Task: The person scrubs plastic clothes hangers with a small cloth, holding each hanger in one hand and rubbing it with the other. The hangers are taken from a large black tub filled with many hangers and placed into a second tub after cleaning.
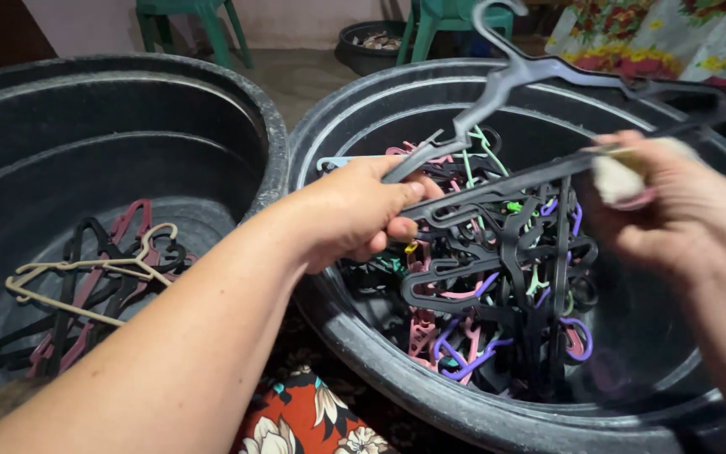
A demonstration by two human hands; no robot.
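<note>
Head view, looking down over two black tubs side by side. A grey hanger (pixel 539 80) is held up above the right tub (pixel 430 395), its hook pointing up and away, its bar running between the two hands. Left hand (pixel 363 210): grip closed tight around the hanger's near end, thumb on top, fingers curled under. Right hand (pixel 682 202): grip closed on a small pale cloth (pixel 619 176), pinched between thumb and fingers and pressed against the hanger's bar near its far end. Just below both grips, inside the right tub, lies a tangled heap of hangers (pixel 497 294), black, purple, pink and green, some touching the underside of the held one. To the left of the left forearm, the left tub (pixel 170 92) holds a smaller loose pile (pixel 94 277), black, pink and cream, well apart from either grip. Flowered cloth (pixel 304 412) shows under the left forearm, between the tubs.
</note>
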